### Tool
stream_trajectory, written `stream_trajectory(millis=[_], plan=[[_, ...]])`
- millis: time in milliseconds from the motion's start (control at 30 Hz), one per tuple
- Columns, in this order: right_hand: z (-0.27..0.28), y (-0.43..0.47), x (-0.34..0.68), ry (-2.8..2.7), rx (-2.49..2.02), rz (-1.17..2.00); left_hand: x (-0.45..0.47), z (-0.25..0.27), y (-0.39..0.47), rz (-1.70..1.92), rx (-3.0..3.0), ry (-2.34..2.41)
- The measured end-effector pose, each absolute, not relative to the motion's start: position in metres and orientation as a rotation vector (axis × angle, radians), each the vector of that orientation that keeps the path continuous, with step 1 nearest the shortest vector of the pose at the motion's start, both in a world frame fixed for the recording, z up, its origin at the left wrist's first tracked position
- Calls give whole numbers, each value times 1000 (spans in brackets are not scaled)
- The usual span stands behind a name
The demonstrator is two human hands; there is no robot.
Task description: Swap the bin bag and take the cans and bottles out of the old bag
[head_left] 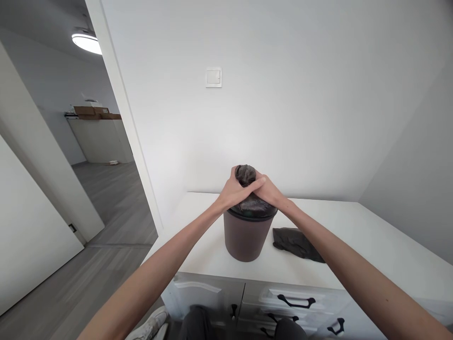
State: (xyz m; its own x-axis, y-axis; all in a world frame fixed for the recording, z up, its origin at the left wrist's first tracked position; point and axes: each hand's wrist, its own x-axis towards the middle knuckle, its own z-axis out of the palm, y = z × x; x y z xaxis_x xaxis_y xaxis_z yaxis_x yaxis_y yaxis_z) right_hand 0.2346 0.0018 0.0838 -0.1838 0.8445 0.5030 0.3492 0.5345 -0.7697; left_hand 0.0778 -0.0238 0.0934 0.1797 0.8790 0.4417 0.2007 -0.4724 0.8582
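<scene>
Both our hands, left hand and right hand, clasped the gathered neck of the dark plastic liner bag above the round brown bin; it looked bunched but not yet tied or lifted out

A white tabletop over a cabinet with black drawer handles carries a small brown bin near its front edge and, just beside it, a folded dark bag lying flat.

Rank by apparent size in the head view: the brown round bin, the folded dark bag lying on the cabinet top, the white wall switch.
1. Brown round bin, largest.
2. Folded dark bag on the white cabinet top, smaller.
3. White wall switch, smallest, though it sits farther from the camera, so its true size is unsure.
</scene>
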Motion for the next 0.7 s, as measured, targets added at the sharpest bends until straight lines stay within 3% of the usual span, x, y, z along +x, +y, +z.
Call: stream_trajectory(millis=[100, 300, 500, 700], plan=[[94, -20, 237, -1824, -971, 763, 76, 87, -18, 1352, 1923, 970], [94, -35, 264, -1575, -878, 1398, 72, 82, -1, 1355, 1639, 1053], [90, -15, 269, -1134, -676, 1290, 54, 94, -25, 1323, 2010, 1029], [86, -16, 244, -1230, -908, 1100, 38, 116, -59, 1116, 2554, 1370]])
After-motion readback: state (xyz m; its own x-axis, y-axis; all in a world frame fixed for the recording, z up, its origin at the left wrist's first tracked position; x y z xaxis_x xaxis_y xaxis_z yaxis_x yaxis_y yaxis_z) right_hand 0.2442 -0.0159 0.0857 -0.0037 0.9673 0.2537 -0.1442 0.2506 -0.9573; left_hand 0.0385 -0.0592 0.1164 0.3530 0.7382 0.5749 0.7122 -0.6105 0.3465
